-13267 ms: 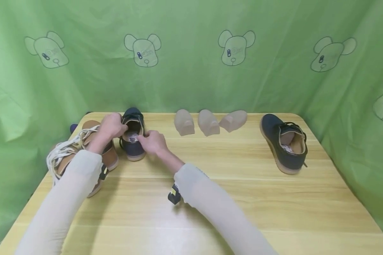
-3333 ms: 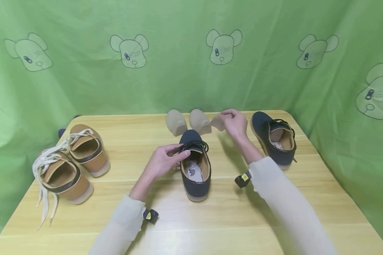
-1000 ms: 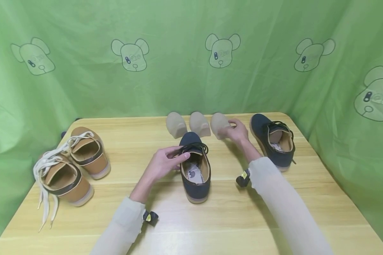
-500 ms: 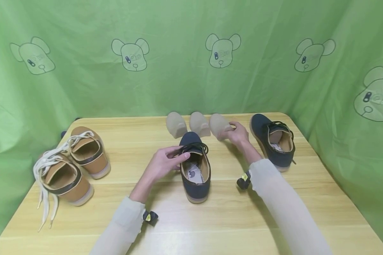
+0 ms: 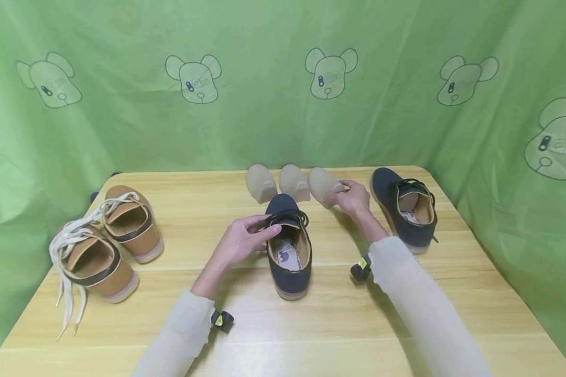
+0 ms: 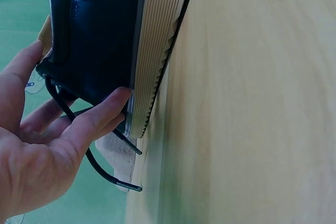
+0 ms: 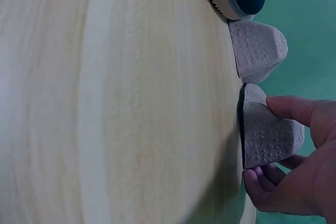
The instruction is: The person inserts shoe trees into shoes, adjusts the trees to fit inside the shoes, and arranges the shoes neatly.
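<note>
A navy lace-up shoe (image 5: 290, 275) stands in the middle of the table, toe toward the back, a printed white patch on its insole. My left hand (image 5: 240, 241) grips its left side, thumb at the opening's edge; in the left wrist view the fingers (image 6: 100, 116) lie along the navy side below a black lace. At the table's back my right hand (image 5: 354, 199) holds a grey moulded-pulp shoe insert (image 5: 323, 184) by its squared end. The right wrist view puts the thumb on one side of this insert (image 7: 268, 135) and the fingertips on the other.
Two more pulp inserts, a left one (image 5: 260, 183) and a middle one (image 5: 294, 182), lie beside the held one. A second navy shoe (image 5: 405, 209), with something grey inside its toe, stands right. Two tan shoes (image 5: 131, 222) with white laces stand left. Green curtain (image 5: 264, 131) surrounds the table.
The navy shoe has come from beside the tan shoes to the middle. The right-hand insert, earlier lying aslant, now points backward, shifting slightly left within the last second. My left hand stays put.
</note>
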A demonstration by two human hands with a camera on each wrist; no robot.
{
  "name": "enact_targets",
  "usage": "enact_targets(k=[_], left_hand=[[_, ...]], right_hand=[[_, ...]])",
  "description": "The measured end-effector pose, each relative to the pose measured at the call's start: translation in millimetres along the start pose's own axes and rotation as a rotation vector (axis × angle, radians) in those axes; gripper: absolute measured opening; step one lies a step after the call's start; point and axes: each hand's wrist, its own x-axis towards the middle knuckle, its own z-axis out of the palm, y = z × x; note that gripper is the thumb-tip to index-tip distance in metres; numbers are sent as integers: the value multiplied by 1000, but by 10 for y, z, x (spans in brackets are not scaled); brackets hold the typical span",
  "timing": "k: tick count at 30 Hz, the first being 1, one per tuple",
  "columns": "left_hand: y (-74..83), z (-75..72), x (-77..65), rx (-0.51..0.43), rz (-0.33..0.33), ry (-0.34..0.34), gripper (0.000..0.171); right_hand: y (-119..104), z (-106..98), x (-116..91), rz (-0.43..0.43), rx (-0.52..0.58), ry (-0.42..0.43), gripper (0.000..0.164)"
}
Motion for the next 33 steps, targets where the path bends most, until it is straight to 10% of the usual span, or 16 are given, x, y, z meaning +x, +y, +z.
enact_targets(k=[33], left_hand=[[-19,0,11,-13,8,-6,65]], right_hand=[[-86,-72,-169,-57,185,167,68]])
